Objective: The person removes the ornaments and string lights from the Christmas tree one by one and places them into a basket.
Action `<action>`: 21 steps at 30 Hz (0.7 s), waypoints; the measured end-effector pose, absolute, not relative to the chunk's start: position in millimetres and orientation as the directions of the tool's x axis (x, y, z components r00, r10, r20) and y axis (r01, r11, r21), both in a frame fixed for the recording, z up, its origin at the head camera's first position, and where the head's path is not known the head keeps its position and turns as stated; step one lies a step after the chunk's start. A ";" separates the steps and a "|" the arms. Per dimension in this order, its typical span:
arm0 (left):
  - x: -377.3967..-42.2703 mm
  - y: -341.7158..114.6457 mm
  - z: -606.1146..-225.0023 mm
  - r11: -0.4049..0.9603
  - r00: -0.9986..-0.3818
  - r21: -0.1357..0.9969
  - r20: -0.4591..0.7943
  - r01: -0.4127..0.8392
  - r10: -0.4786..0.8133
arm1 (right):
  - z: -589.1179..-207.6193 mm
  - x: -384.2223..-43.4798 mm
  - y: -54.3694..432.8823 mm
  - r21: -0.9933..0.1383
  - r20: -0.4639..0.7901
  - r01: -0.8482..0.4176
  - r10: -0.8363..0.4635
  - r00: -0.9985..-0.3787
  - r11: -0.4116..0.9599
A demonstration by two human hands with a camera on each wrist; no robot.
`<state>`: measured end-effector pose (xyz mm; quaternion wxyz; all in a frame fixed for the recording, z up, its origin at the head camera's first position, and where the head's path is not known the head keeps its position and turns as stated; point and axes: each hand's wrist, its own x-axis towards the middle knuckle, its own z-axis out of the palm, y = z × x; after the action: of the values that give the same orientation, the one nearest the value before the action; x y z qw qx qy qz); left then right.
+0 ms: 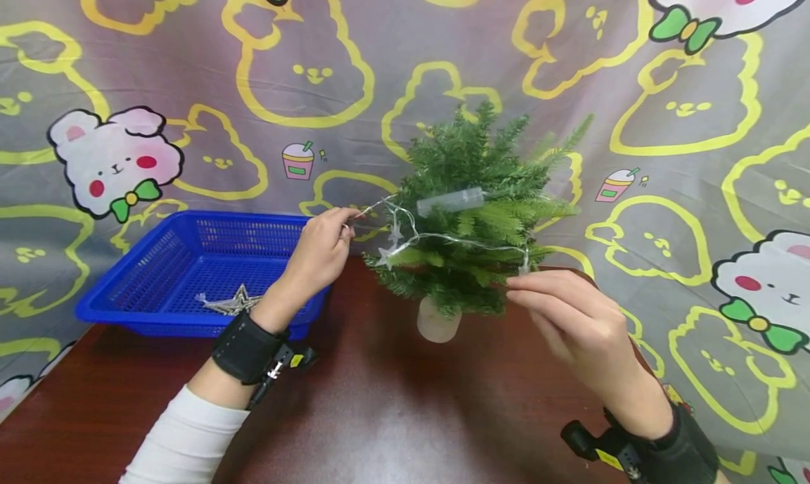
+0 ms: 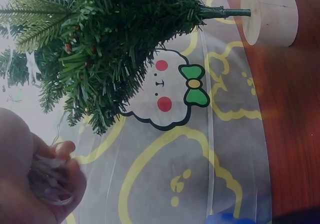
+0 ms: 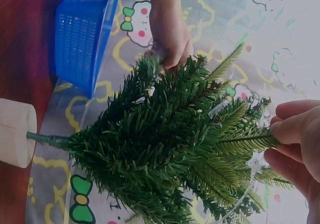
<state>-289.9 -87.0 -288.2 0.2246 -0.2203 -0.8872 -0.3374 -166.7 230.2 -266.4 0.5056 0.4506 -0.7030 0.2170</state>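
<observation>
A small artificial Christmas tree (image 1: 484, 157) stands upright on a round pale wooden base (image 1: 439, 323). A clear string of star lights (image 1: 468, 240) runs across its front, with a translucent battery box (image 1: 451, 201) lying on the branches. At the tree's left, my left hand (image 1: 323, 248) grips a bunch of the light string (image 2: 48, 181) in its curled fingers. My right hand (image 1: 579, 322) is at the lower right, its thumb and fingers pinching a branch tip (image 3: 250, 142). Beside those fingers hangs a star light (image 3: 256, 162).
A blue plastic basket (image 1: 107, 308) sits on the left of the dark red-brown table (image 1: 392, 414), holding a glittery star ornament (image 1: 237, 301). Behind the table hangs a grey cloth (image 1: 354, 34) with cartoon prints.
</observation>
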 end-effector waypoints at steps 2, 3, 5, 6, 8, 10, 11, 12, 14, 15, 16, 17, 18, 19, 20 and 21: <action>-289.0 -86.9 -287.8 0.684 -0.806 0.497 0.543 0.534 0.235 | -266.3 -166.6 232.1 0.148 0.905 -0.851 -0.416 -0.089 0.504; -288.5 -86.8 -287.5 0.690 -0.810 0.496 0.539 0.527 0.231 | -266.2 -166.6 232.6 0.148 0.905 -0.851 -0.416 -0.088 0.503; -287.9 -86.8 -287.6 0.710 -0.814 0.485 0.539 0.511 0.218 | -266.0 -166.8 233.6 0.148 0.906 -0.853 -0.415 -0.086 0.500; -288.0 -86.8 -287.9 0.722 -0.817 0.480 0.539 0.498 0.206 | -266.1 -166.9 234.3 0.147 0.905 -0.853 -0.417 -0.088 0.501; -287.3 -86.6 -288.6 0.750 -0.822 0.460 0.536 0.475 0.192 | -266.3 -167.0 236.2 0.145 0.901 -0.847 -0.423 -0.101 0.511; -286.8 -86.3 -289.5 0.776 -0.824 0.436 0.535 0.457 0.185 | -266.8 -167.6 238.4 0.143 0.898 -0.841 -0.425 -0.111 0.522; -286.3 -86.1 -289.7 0.784 -0.827 0.427 0.532 0.450 0.184 | -267.1 -168.1 239.6 0.142 0.898 -0.836 -0.425 -0.117 0.530; -285.9 -86.0 -289.9 0.793 -0.828 0.418 0.529 0.444 0.185 | -267.5 -168.6 240.7 0.141 0.898 -0.833 -0.424 -0.120 0.535; -285.4 -85.6 -290.1 0.803 -0.827 0.402 0.529 0.439 0.187 | -267.9 -169.7 242.3 0.139 0.902 -0.829 -0.415 -0.120 0.542; -285.4 -85.5 -290.0 0.807 -0.827 0.399 0.532 0.435 0.183 | -268.0 -170.2 243.0 0.137 0.904 -0.829 -0.410 -0.119 0.542; -285.2 -85.3 -289.9 0.807 -0.826 0.400 0.535 0.434 0.178 | -268.1 -170.5 243.7 0.135 0.907 -0.829 -0.404 -0.117 0.543; -285.5 -85.3 -289.9 0.808 -0.823 0.401 0.542 0.432 0.171 | -268.2 -171.0 244.2 0.133 0.910 -0.830 -0.398 -0.114 0.541; -285.7 -85.3 -289.7 0.809 -0.818 0.400 0.551 0.431 0.163 | -268.2 -171.1 244.9 0.130 0.912 -0.831 -0.395 -0.114 0.541; -285.9 -85.2 -289.5 0.809 -0.813 0.400 0.562 0.431 0.155 | -268.1 -171.4 245.6 0.129 0.912 -0.830 -0.393 -0.115 0.542; -286.0 -85.2 -289.3 0.809 -0.807 0.399 0.572 0.432 0.149 | -268.1 -171.4 246.4 0.127 0.913 -0.830 -0.391 -0.117 0.544; -286.1 -85.2 -289.1 0.808 -0.802 0.399 0.580 0.434 0.144 | -268.3 -171.9 247.0 0.126 0.915 -0.830 -0.388 -0.115 0.544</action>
<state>-286.1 -85.2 -289.1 0.2720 -0.1586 -0.9110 -0.2664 -171.9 247.0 -268.3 0.5111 0.4258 -0.7147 0.2162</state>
